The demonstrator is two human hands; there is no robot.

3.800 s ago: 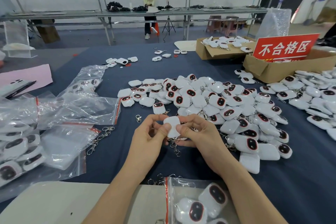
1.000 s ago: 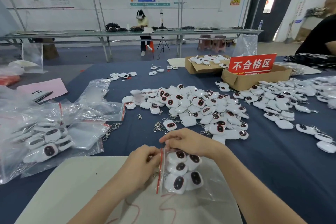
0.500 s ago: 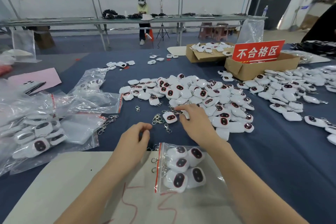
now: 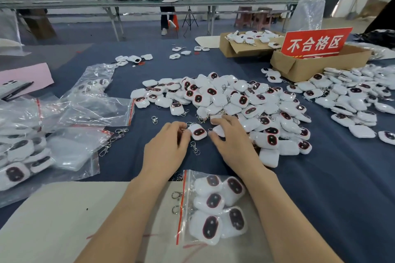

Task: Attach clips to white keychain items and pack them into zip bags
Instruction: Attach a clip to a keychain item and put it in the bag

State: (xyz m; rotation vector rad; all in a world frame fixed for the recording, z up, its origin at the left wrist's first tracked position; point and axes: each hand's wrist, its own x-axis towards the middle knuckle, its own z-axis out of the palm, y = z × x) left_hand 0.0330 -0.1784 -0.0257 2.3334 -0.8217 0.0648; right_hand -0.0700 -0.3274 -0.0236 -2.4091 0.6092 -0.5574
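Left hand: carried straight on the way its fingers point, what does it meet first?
The face-up white keychain just ahead of the left hand, at its fingertips, possibly touching already; depth is unclear.

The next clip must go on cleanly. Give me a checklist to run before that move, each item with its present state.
1. Item ready: ok. A white keychain item lies face up between the hands.
2. Clip in left hand: cannot tell. Its curled fingers hide what they touch.
3. Spare clip: ok. A loose clip lies on the blue cloth beside that item.
4. Right hand free: not ok. Its fingers sit on a second keychain item.
5. Zip bag open: cannot tell. It holds five items.
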